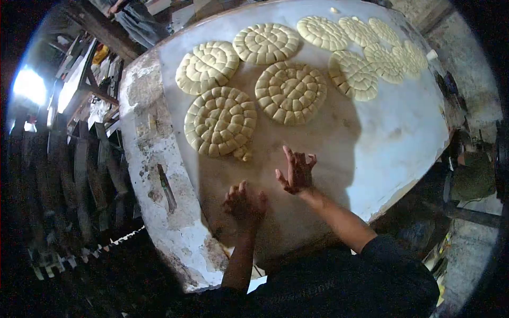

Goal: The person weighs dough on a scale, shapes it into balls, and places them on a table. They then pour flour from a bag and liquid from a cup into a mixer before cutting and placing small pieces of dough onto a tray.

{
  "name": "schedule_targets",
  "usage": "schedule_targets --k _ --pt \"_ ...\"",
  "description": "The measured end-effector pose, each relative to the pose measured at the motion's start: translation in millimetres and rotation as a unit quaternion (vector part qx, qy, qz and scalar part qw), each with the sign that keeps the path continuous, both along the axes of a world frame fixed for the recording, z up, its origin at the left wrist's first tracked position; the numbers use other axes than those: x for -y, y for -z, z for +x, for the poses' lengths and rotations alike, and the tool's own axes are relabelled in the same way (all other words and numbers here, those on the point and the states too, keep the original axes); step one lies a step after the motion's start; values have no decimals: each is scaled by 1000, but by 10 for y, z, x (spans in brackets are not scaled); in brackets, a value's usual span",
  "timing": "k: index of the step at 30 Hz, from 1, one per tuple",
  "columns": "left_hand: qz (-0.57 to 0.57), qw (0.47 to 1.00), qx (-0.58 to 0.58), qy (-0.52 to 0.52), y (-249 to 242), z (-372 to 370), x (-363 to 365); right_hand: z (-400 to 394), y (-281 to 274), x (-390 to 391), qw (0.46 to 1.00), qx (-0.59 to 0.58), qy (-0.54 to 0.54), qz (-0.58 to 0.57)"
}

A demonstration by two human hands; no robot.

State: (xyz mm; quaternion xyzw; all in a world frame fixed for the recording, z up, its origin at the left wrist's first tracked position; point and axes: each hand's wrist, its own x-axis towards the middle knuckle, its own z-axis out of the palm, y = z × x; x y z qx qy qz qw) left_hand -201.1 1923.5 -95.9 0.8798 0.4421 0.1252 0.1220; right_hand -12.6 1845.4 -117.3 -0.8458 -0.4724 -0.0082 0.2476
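My left hand [245,205] is low over the pale work table [313,143], fingers apart and holding nothing. To its right and slightly farther forward, my right hand [297,172] is spread, with nothing between its fingers. Ahead of both lies a round of dough [220,122] cut into rings of small blocks. A few small dough bits [242,153] sit at its lower edge, nearest my left hand. Another cut dough round [290,93] lies beyond my right hand.
More dough rounds [207,67] line the far side, several of them grouped at the right [353,75]. A narrow knife-like tool [166,188] rests on the worn left border. Dark slats [90,169] stand left of the table. A person's trouser leg [139,24] shows at top left.
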Motion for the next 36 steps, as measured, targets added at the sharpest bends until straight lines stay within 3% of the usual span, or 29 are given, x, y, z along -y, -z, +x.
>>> schedule_targets --k 5,10,12,13,16,17,19,20,21,23,26,27,29,30,33,36 --pt "90 996 23 -14 69 7 92 65 -33 -9 995 88 39 24" --pt "71 996 -48 25 66 66 40 143 -47 -95 999 -49 -3 19" --pt "68 998 -14 -1 -27 45 97 220 -51 -110 991 -122 -46 35" --pt "71 997 9 -18 -67 89 143 259 -117 -116 989 -80 -54 115" --pt "-66 982 153 -86 210 238 297 702 10 -73 901 -330 -258 111" --pt "-155 938 301 -75 402 398 377 940 -92 -57 908 -306 -186 216" --pt "-380 874 282 -106 -92 1041 556 1833 -81 -82 883 -375 -124 254" --pt "-409 859 294 -87 57 1282 517 2186 -143 -160 896 -350 23 273" --pt "-438 843 304 -69 275 1503 456 2643 -154 -217 913 -219 26 343" --pt "-408 843 334 -104 442 2001 410 3152 -252 -293 934 -235 14 268" --pt "-301 928 155 -158 651 2504 197 3462 -381 -478 974 -223 -26 16" --pt "-274 922 185 -200 465 2632 294 3535 -339 -496 972 -230 -6 -41" --pt "-263 897 271 -229 639 2679 228 3646 -249 -624 959 -243 29 -146" --pt "-254 881 315 -245 701 2687 175 3713 -104 -681 974 -210 7 -86" --pt "-420 793 356 -260 541 2532 -19 3810 197 -825 989 -148 -23 19" --pt "-347 859 238 -291 453 2654 -42 3752 -129 -946 988 -143 8 -51"
